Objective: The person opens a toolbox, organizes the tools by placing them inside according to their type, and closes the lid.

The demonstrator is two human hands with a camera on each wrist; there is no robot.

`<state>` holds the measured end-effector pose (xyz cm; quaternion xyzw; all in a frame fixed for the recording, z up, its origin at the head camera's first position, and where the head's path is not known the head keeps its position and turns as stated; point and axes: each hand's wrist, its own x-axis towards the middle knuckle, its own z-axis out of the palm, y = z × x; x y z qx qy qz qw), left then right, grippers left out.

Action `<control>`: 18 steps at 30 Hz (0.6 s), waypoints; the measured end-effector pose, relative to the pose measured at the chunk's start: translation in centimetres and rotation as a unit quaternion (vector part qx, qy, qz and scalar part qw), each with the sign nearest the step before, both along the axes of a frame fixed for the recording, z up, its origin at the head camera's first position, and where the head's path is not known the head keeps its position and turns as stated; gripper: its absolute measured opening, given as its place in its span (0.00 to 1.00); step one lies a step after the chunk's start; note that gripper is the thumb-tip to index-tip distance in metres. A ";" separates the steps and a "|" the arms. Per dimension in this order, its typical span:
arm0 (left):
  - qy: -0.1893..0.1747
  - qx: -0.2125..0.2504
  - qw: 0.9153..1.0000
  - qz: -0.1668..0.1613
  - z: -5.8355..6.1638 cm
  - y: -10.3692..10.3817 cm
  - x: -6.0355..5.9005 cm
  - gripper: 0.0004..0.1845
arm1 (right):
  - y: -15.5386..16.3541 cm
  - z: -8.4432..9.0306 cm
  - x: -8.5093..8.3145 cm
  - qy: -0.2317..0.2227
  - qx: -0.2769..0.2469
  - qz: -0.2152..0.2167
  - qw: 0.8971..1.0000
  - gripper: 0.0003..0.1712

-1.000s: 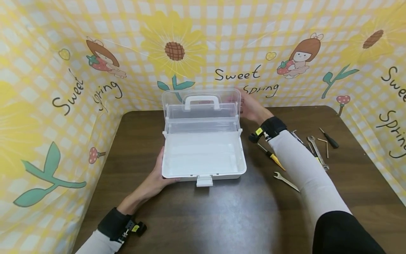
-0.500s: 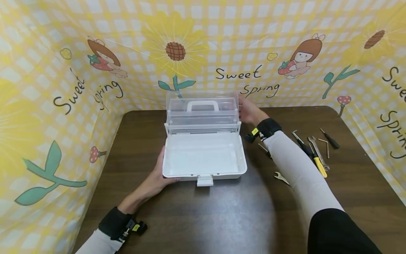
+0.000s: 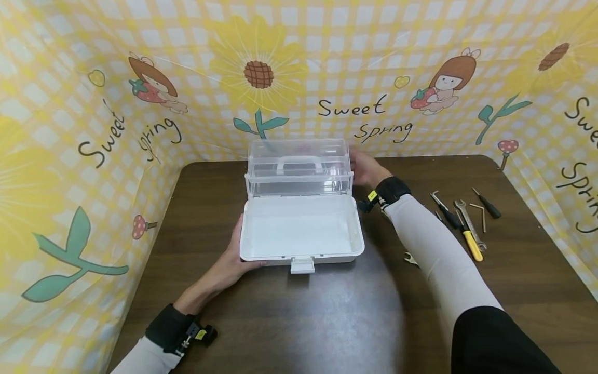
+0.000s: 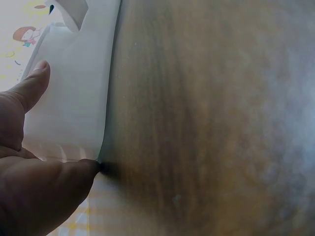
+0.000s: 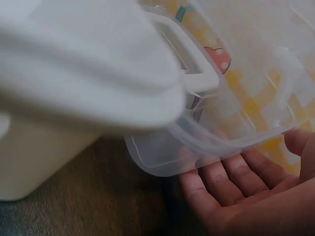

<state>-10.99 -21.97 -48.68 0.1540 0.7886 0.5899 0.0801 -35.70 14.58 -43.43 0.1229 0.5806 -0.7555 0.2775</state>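
Observation:
A white plastic toolbox [image 3: 299, 228] stands on the table with its clear lid [image 3: 299, 148] tipped back and its inside bare. My left hand [image 3: 232, 255] holds the box's front left corner; in the left wrist view the thumb [image 4: 37, 81] lies along the box wall. Behind the lid's right side, my right hand [image 3: 366, 167] supports the lid. The right wrist view shows its fingers [image 5: 238, 172] fairly straight, their tips seen through the clear plastic, with the thumb near the edge. The white handle [image 3: 299, 163] shows through the lid, and the front latch [image 3: 302, 265] hangs down.
To the right lie a yellow-handled screwdriver [image 3: 473, 246], a double-ended wrench [image 3: 469, 223], a hex key [image 3: 482, 215], a black-handled screwdriver [image 3: 490, 208] and a black-handled hooked tool [image 3: 444, 208]. My right forearm partly covers another wrench [image 3: 410, 258]. A patterned cloth stands behind the table.
The clear lid has swung farther back and down, my right hand lowering with it. My right forearm has shifted left, uncovering some tools and hiding others. The left hand stays at the corner.

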 end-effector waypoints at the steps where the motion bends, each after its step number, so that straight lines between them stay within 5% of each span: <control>1: 0.001 0.001 1.000 -0.001 0.0 0.0 0.0 0.69 | 0.0 -0.1 0.0 0.000 0.007 -0.003 1.000 0.30; 7: 0.000 -0.006 1.000 0.004 -0.1 0.0 0.1 0.69 | 0.0 -0.3 0.2 -0.002 0.036 0.007 0.999 0.39; 18: -0.017 -0.018 1.000 0.012 -0.1 -0.1 -0.1 0.69 | 0.3 -0.5 0.3 -0.011 0.057 0.025 0.998 0.36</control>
